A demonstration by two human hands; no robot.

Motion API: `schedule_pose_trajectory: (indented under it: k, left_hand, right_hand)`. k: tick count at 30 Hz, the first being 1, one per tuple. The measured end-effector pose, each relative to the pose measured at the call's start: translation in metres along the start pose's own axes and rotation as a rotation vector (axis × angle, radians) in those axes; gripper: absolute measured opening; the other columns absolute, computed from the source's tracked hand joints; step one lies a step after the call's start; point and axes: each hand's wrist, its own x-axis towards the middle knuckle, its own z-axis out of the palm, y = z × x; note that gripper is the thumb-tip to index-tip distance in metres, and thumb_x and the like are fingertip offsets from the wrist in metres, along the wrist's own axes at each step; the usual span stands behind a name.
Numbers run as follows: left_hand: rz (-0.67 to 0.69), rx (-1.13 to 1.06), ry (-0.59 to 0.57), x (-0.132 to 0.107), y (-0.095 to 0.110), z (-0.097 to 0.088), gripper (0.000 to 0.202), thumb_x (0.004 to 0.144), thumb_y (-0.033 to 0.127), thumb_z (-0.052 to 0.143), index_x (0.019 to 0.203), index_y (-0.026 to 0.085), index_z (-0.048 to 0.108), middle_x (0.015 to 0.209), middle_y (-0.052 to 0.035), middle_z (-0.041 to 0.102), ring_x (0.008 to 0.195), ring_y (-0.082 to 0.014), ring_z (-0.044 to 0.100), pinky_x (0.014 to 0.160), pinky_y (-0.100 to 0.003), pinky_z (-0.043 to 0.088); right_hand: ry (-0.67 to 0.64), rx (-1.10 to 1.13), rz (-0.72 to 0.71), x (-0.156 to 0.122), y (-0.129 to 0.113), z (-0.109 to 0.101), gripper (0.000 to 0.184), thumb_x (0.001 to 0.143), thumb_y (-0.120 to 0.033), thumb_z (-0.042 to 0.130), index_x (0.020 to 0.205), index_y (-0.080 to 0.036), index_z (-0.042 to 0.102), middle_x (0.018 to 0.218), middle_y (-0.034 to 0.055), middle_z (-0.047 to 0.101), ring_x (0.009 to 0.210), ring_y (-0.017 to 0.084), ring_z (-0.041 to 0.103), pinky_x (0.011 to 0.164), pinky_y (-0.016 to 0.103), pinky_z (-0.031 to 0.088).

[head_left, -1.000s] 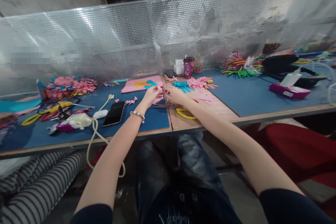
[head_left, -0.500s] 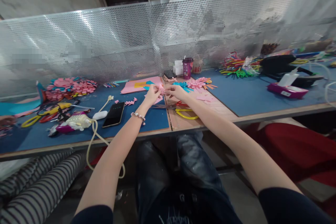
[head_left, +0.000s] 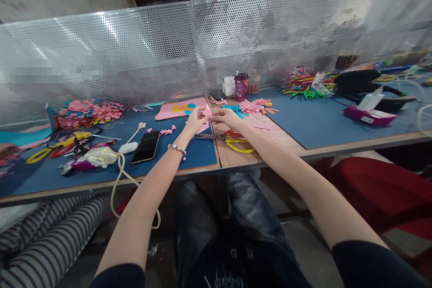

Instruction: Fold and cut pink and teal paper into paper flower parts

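Note:
A small folded piece of pink paper (head_left: 207, 110) is pinched between my two hands above the table. My left hand (head_left: 196, 121), with a beaded bracelet at the wrist, grips its left side. The fingertips of my right hand (head_left: 227, 117) close on its lower right edge. Below the hands lie scissors with yellow handles (head_left: 240, 146), their blades pointing left. Behind my left hand rests a stack of pink sheets (head_left: 165, 112) with yellow and blue pieces on top. Blue paper strips (head_left: 236, 110) and pink fringed paper (head_left: 253, 107) lie beyond my right hand.
A phone (head_left: 146, 146) and a cable lie to the left, near a heap of pink and blue paper pieces (head_left: 91, 112). A purple cup (head_left: 240, 87) stands behind, before a perforated metal screen (head_left: 162, 54). A purple tissue pack (head_left: 369, 116) sits right. Another person's striped legs (head_left: 60, 243) show lower left.
The pink paper has turned between my fingers and now shows a taller, pointed shape. Both hands stay in nearly the same place. The other person's hand at far left has shifted slightly.

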Motion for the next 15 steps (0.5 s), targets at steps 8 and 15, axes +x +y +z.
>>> schedule_pose_trajectory:
  k: [8, 15]
  left_hand:
    - [0.002, -0.075, -0.048, -0.0011, 0.0000, 0.0011, 0.029, 0.076, 0.018, 0.069, 0.102, 0.017, 0.057, 0.085, -0.0022, 0.064, 0.076, -0.0146, 0.065, 0.073, -0.031, 0.055]
    - [0.006, -0.140, -0.063, -0.0025, 0.0000, 0.0020, 0.028, 0.075, 0.016, 0.066, 0.102, 0.016, 0.058, 0.086, -0.0033, 0.064, 0.075, -0.0156, 0.065, 0.074, -0.034, 0.057]
  right_hand:
    - [0.083, -0.160, -0.017, -0.0011, -0.0077, 0.0004, 0.009, 0.080, -0.021, 0.066, 0.079, -0.012, 0.069, 0.077, 0.0041, 0.070, 0.070, 0.011, 0.060, 0.062, 0.020, 0.050]
    - [0.073, -0.147, -0.025, -0.0027, -0.0081, -0.0002, 0.013, 0.081, -0.022, 0.061, 0.082, -0.012, 0.069, 0.080, 0.0047, 0.068, 0.073, 0.012, 0.060, 0.060, 0.020, 0.048]
